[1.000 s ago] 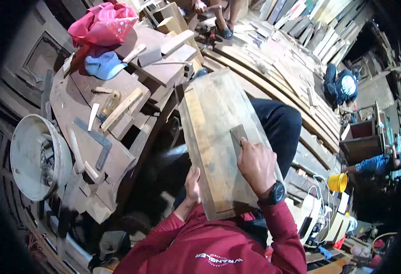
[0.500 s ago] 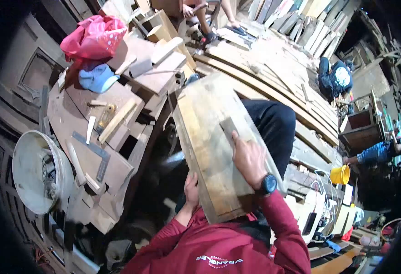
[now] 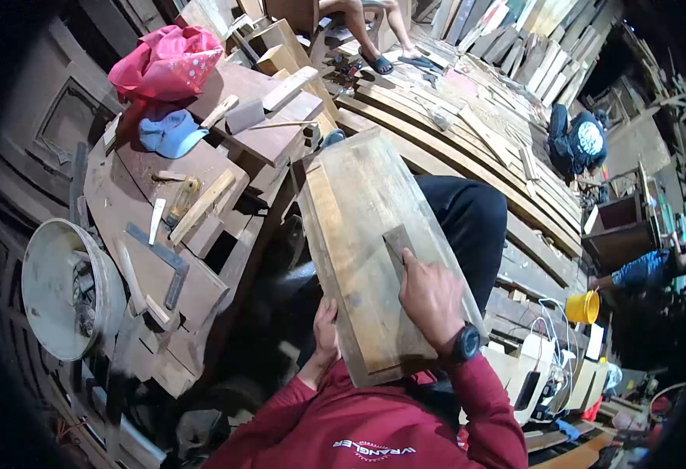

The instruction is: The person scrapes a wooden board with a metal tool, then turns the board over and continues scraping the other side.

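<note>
A framed wooden panel (image 3: 358,187) lies tilted across my lap, its surface patchy with pale and grey areas. My left hand (image 3: 326,327) grips the panel's lower left edge, with the thumb along the side. On the panel's face, my right hand (image 3: 434,301) is closed around a flat grey scraper (image 3: 396,239). The index finger stretches along this tool, and its blunt front end rests on the wood. The rest of the scraper is hidden under my fingers.
To my left, a workbench (image 3: 116,184) carries a metal square (image 3: 175,277), a blue cap (image 3: 172,134) and a red bag (image 3: 167,62). A white bucket (image 3: 65,293) stands beside it. Long planks (image 3: 468,164) lie ahead. Other people (image 3: 581,141) are at the right and far end.
My right hand has slid the scraper slightly down the panel toward me. My left hand keeps its hold. At the far end, a person's feet have shifted and their hands are out of view.
</note>
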Motion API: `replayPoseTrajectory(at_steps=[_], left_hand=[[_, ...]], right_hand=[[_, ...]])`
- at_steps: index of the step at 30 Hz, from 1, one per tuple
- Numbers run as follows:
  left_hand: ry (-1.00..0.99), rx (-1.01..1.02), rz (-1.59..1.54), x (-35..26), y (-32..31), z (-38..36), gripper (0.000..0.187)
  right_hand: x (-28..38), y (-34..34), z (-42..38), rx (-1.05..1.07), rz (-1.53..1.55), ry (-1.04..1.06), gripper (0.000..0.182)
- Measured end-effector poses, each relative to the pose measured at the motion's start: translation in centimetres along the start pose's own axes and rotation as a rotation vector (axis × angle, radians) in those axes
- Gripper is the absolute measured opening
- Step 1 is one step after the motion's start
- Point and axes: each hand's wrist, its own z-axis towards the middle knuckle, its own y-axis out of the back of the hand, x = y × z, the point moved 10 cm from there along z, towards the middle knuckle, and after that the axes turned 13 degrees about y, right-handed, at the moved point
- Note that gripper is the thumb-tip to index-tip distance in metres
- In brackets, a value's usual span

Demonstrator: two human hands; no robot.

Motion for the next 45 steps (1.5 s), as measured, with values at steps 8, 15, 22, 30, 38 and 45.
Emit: replayPoseTrajectory(at_steps=[8,15,22,30,38,45], left_hand=[[0.013,-0.044,-0.042,-0.3,-0.5,-0.3,0.038],[-0.015,-0.036,0.007,-1.3,-1.7,-0.6,0.041],[-0.113,-0.087,0.107,-0.3,0.7,-0.2,0.037],[-0.372,-0.301,0.447,-3.0,0.2,-2.2,0.05],[-0.776,-0.303,1.361,-9.7,-10.2,-4.4,0.05],[-0.782,0.294,1.42,-5.8,-20.4,-2.7,0.063]], right_hand=[[0.9,-0.1,0.2,0.06,0.026,0.053,0.038],[0.5,-0.3,-0.4,0.011,0.025,0.008,0.035],[-0.2,-0.4,0.2,-0.093,0.036,0.016,0.03],[-0.3,-2.3,0.9,-0.136,0.044,0.014,0.036],[-0.4,-0.3,-1.4,-0.141,0.193,0.027,0.029],[-3.1,-1.0,-3.0,-0.173,0.512,-0.082,0.031]])
